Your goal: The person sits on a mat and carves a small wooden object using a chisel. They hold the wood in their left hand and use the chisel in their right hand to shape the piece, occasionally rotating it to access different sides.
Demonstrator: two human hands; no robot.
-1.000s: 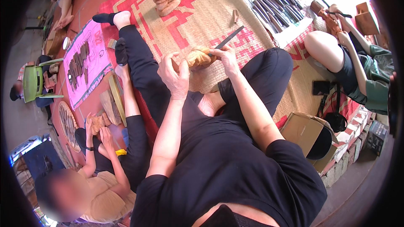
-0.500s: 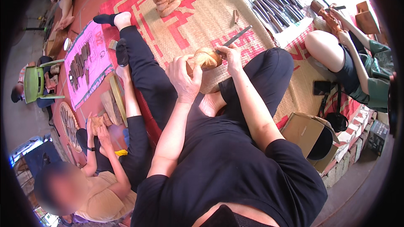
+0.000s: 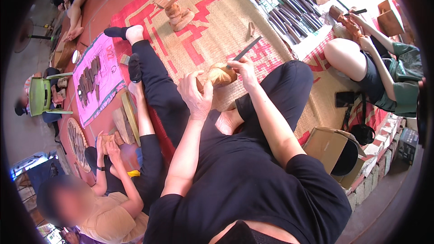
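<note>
Above my lap, my left hand grips the near left side of a light-brown wood carving, a rounded block with carved grooves. My right hand is closed around a dark carving chisel. The chisel's long end points up and away to the right. Its other end is hidden by my fingers at the carving's right side, so I cannot tell whether the edge touches the wood. On the woven mat beyond stands a wooden figure with a flat block on top.
Rows of dark-handled chisels lie on a cloth at the far right; more tools rest on a pink cloth at left. A co-worker's hands hold wood at lower left. Another person sits at right, near a cardboard box.
The whole view has shifted slightly with my head. The chisel now stands a little steeper in my right hand. My left hand still holds the carving.
</note>
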